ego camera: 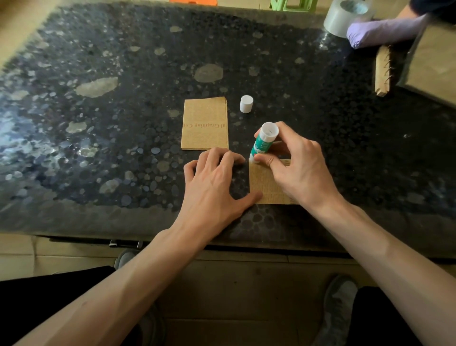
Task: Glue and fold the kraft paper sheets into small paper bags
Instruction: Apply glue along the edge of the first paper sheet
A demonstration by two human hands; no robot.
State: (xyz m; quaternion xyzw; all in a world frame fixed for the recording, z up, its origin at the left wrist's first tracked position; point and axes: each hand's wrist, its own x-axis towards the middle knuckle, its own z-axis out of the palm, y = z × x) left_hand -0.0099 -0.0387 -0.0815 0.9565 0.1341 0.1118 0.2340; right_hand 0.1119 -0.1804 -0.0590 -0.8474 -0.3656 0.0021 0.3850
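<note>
hands (254, 173) over kraft sheet (265, 184), right gripping glue stick (262, 143)

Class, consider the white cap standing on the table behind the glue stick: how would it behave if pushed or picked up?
The cap is small and looks like plastic, so probably light and rigid. Standing on end on the glossy table, it would likely slide or tip at a nudge. Being round, it may roll once tipped.

Dark speckled stone table (123, 123), glare on its left side. Beige tile floor (222, 284) below. Green stool (274, 5) and orange item (192, 1) at far edge.
</note>
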